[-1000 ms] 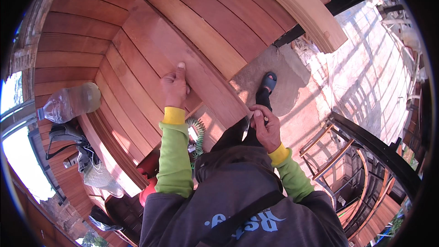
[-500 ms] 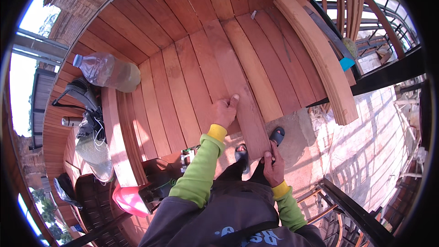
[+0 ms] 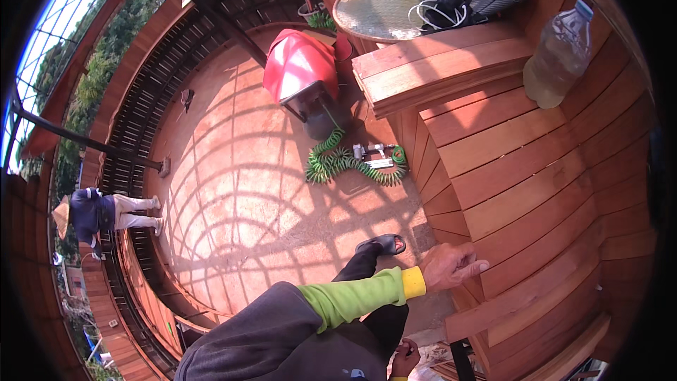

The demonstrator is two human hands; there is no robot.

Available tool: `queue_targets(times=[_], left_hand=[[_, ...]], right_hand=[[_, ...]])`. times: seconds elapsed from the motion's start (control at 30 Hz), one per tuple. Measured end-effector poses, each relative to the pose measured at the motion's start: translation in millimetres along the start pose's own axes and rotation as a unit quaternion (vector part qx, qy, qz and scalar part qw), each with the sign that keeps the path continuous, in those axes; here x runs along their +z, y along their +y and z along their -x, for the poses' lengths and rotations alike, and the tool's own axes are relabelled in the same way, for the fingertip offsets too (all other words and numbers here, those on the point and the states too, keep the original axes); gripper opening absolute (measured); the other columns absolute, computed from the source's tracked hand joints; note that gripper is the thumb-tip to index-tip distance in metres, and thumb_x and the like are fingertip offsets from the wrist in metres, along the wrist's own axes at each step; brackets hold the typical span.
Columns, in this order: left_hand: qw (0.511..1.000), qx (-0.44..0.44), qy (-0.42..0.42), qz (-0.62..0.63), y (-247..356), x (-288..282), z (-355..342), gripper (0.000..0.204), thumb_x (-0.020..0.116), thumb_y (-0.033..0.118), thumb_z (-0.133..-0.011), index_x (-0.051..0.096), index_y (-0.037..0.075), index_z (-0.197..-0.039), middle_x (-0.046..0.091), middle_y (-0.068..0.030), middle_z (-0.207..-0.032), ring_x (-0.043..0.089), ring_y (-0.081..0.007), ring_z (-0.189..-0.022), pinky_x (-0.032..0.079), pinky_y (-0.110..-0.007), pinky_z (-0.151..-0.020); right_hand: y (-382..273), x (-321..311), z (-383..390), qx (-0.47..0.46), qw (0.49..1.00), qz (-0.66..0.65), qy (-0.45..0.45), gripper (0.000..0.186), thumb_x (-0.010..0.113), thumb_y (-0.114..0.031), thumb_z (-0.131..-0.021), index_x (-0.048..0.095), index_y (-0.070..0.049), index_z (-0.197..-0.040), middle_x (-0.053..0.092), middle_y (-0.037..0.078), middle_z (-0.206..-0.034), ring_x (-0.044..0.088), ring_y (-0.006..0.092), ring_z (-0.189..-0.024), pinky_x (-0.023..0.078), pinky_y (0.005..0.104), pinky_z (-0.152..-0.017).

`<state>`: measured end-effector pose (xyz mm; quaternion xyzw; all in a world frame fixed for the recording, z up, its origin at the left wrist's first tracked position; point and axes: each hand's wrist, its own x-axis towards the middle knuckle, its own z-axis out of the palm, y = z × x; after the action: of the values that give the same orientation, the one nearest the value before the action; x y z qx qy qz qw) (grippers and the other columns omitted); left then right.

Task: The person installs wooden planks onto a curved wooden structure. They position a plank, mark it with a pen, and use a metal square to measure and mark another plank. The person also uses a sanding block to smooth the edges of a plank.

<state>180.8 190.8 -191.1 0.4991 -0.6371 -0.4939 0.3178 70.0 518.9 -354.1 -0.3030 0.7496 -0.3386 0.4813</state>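
My left hand [image 3: 451,267] is over the front edge of the slatted wooden bench [image 3: 518,201], its fingers loosely curled, a gap between thumb and forefinger, and nothing visible in it. Beyond it, a loose reddish plank [image 3: 522,295] lies across the slats, one end jutting past the bench edge. My right hand [image 3: 403,358] is low at the bottom of the picture, apart from the plank's end. Its fingers are bent; whatever they hold is hidden.
A nail gun [image 3: 377,155] with a green coiled hose [image 3: 330,164] lies on the floor near a red-covered object [image 3: 300,63]. Stacked boards [image 3: 444,63], a woven hat [image 3: 377,3] and a bottle of liquid [image 3: 560,56] sit on the bench. Another person [image 3: 95,212] stands far left.
The view has swung left, bringing in the round floor and another person. My left hand has come off the plank, and my right hand has let go of its near end.
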Motion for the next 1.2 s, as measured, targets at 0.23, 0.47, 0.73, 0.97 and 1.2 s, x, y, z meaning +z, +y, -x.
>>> queue_targets(times=[0.23, 0.47, 0.73, 0.97, 1.2], left_hand=[[0.933, -0.307, 0.111, -0.153, -144, -54, 226, 0.055, 0.048, 0.054, -0.088, 0.059, 0.001, -0.08, 0.06, -0.0204, -0.069, 0.061, -0.0379, -0.071, 0.047, -0.048, -0.063], [0.97, -0.23, 0.067, -0.041, -136, 19, 356, 0.046, 0.051, 0.049, -0.088, 0.06, 0.004, -0.083, 0.061, -0.0167, -0.074, 0.061, -0.0362, -0.078, 0.046, -0.045, -0.069], [0.961, -0.227, -0.024, 0.157, -114, 8, 409, 0.053, 0.048, 0.053, -0.087, 0.063, 0.002, -0.084, 0.061, -0.0173, -0.086, 0.057, -0.033, -0.087, 0.042, -0.044, -0.077], [0.947, -0.275, -0.024, 0.166, -116, -15, 445, 0.061, 0.042, 0.06, -0.085, 0.062, 0.003, -0.094, 0.058, -0.017, -0.099, 0.052, -0.0319, -0.099, 0.036, -0.044, -0.085], [0.933, -0.305, -0.02, 0.188, -109, -15, 476, 0.071, 0.037, 0.067, -0.083, 0.062, 0.004, -0.103, 0.055, -0.0168, -0.111, 0.046, -0.0308, -0.11, 0.031, -0.044, -0.094]], right_hand=[[-35, 3, 10, 0.06, 0.899, 0.174, -0.398, 0.019, 0.047, -0.01, -0.091, 0.061, 0.003, -0.09, 0.063, 0.009, -0.068, 0.059, 0.0135, -0.06, 0.049, 0.0288, -0.061], [-15, 59, 29, -0.217, 0.73, 0.224, -0.609, 0.036, 0.054, -0.035, -0.092, 0.058, -0.005, -0.113, 0.065, 0.01, -0.074, 0.061, 0.0203, -0.064, 0.049, 0.0284, -0.058], [-57, 173, 100, -0.199, 0.692, 0.336, -0.607, 0.034, 0.053, -0.033, -0.092, 0.058, -0.005, -0.11, 0.064, 0.01, -0.073, 0.06, 0.0195, -0.062, 0.048, 0.0285, -0.057], [-75, 208, 124, -0.222, 0.676, 0.377, -0.593, 0.032, 0.053, -0.032, -0.092, 0.058, -0.004, -0.107, 0.063, 0.01, -0.072, 0.059, 0.0189, -0.06, 0.047, 0.0286, -0.056], [-71, 213, 126, -0.216, 0.676, 0.4, -0.579, 0.031, 0.053, -0.031, -0.092, 0.059, -0.003, -0.105, 0.063, 0.009, -0.071, 0.058, 0.0182, -0.058, 0.047, 0.0287, -0.054]])
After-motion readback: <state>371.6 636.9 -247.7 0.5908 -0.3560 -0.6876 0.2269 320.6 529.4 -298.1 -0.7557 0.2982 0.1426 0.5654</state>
